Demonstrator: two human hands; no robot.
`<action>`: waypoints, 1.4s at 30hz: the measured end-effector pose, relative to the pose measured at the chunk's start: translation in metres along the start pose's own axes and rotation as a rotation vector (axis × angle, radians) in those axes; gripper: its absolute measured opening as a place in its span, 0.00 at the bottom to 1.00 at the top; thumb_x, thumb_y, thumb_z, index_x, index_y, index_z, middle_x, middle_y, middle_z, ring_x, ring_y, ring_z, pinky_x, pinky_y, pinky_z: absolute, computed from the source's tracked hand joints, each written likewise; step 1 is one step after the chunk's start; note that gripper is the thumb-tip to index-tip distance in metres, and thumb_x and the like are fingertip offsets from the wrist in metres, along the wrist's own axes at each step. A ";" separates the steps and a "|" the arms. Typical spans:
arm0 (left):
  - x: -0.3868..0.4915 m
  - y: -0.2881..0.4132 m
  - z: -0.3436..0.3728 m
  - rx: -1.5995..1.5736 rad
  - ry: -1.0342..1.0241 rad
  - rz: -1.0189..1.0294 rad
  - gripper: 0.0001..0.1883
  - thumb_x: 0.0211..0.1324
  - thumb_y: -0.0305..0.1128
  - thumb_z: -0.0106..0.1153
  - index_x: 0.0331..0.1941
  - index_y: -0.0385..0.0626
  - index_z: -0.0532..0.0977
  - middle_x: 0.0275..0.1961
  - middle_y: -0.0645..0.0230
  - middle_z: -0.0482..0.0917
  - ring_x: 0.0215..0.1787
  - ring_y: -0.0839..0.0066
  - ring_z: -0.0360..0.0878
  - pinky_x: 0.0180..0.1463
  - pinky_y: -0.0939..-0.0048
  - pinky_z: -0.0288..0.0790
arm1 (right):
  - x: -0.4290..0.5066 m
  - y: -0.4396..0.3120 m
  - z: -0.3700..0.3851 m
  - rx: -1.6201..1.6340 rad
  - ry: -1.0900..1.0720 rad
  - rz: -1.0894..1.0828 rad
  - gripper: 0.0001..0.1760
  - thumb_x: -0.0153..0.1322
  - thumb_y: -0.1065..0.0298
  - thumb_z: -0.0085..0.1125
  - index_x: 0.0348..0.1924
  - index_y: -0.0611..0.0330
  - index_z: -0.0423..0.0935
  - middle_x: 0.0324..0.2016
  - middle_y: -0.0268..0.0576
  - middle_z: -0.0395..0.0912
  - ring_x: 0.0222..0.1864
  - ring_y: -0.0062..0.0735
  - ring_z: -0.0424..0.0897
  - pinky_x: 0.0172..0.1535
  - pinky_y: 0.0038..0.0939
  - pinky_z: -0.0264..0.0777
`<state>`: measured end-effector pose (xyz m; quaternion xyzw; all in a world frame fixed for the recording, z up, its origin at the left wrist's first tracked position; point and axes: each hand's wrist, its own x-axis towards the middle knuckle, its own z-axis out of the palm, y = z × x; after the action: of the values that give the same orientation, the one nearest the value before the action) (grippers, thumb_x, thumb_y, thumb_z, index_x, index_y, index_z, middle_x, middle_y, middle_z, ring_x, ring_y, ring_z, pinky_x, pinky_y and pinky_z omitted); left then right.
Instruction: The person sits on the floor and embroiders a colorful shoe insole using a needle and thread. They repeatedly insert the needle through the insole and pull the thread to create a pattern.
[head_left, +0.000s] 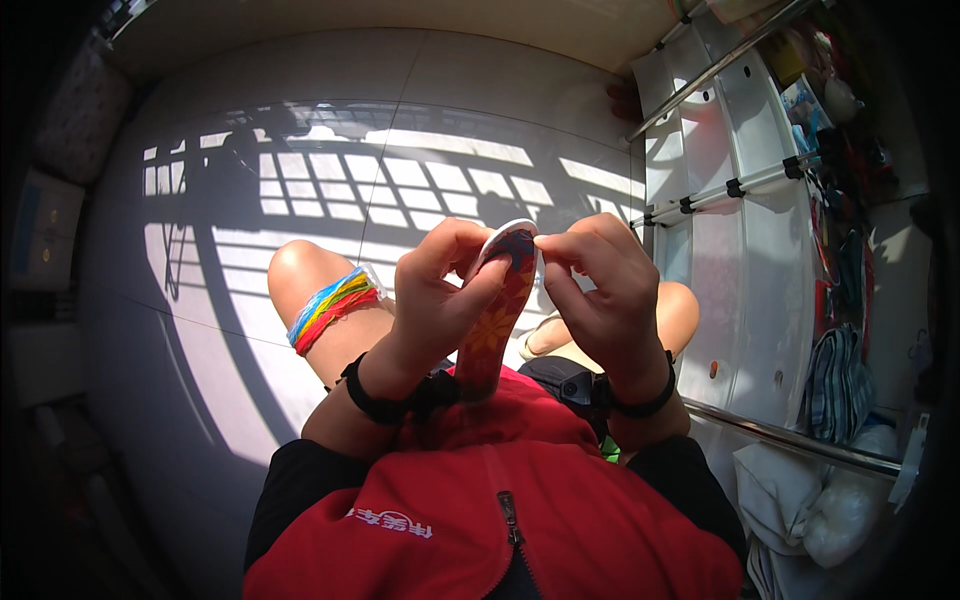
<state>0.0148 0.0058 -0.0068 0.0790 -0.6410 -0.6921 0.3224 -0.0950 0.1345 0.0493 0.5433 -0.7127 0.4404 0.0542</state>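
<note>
An embroidered shoe insole (493, 328), red with orange flower shapes, a dark patterned end and a white rim, is held up in front of me. My left hand (442, 289) grips its upper end, with the thumb across the patterned face. At the right edge of that end, my right hand (604, 281) has thumb and forefinger pinched together; whether a needle or thread is between them is too small to tell. A bundle of blue, yellow, green and red embroidery thread (335, 309) lies across my left thigh.
To the right stands a white drawer unit (705, 150) with metal rails (787, 442). Folded striped cloth (838, 382) and white plastic bags (847, 517) sit beyond it. Sunlight and barred shadows fall on the tiled floor (300, 120). Boxes (45, 229) line the left side.
</note>
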 end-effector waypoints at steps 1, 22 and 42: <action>-0.001 0.000 -0.001 0.147 0.007 0.053 0.08 0.53 0.22 0.62 0.37 0.39 0.74 0.32 0.67 0.81 0.31 0.82 0.78 0.33 0.80 0.73 | 0.000 0.000 0.000 -0.014 -0.009 0.008 0.12 0.57 0.82 0.62 0.33 0.62 0.76 0.25 0.42 0.72 0.27 0.39 0.73 0.28 0.35 0.68; 0.006 0.001 0.002 -0.444 -0.199 -0.327 0.14 0.63 0.20 0.51 0.53 0.34 0.72 0.45 0.62 0.81 0.47 0.79 0.79 0.52 0.77 0.73 | -0.025 0.039 0.032 1.661 -0.073 0.858 0.10 0.75 0.68 0.53 0.44 0.66 0.74 0.37 0.41 0.77 0.40 0.24 0.78 0.46 0.24 0.73; 0.019 0.000 -0.034 -0.493 -0.021 -0.319 0.15 0.63 0.20 0.49 0.54 0.37 0.71 0.40 0.66 0.81 0.41 0.81 0.79 0.47 0.77 0.74 | -0.083 0.192 -0.163 0.744 1.194 0.638 0.04 0.74 0.71 0.51 0.36 0.62 0.68 0.26 0.36 0.69 0.18 0.18 0.58 0.20 0.20 0.53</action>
<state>0.0176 -0.0333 -0.0068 0.0906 -0.4362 -0.8697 0.2124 -0.2851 0.3110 -0.0072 -0.0356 -0.4898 0.8637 0.1136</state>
